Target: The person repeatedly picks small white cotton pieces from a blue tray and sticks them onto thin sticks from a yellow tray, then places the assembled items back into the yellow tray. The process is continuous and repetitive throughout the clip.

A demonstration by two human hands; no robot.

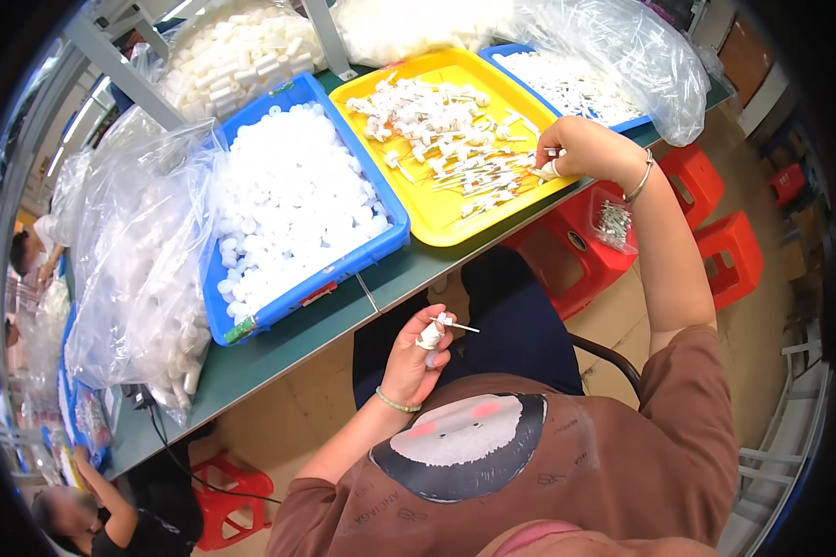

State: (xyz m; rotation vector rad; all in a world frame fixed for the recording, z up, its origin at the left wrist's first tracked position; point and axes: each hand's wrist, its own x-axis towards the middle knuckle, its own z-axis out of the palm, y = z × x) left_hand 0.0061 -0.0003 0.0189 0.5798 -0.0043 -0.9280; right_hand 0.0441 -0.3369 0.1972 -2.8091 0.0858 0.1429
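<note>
My left hand [412, 360] is above my lap, closed around a small white plastic piece with a thin pale rod [460, 324] sticking out to the right. A white wrap covers one of its fingers. My right hand [587, 148] reaches over the right side of a yellow tray [429, 221], fingertips pinched together and also wrapped in white. Whatever lies between those fingertips is too small to make out. Inside the tray are many white plastic pieces on thin metal rods [427, 121], heaped at the back and lying in rows nearer the front.
Left of the yellow tray stands a blue tray [385, 243] full of small white caps [293, 186]. Another blue tray [636, 123] holds small white parts. Plastic bags [139, 269] of white parts crowd the green table [251, 367]. Red stools [729, 255] stand at right; a co-worker [102, 506] sits lower left.
</note>
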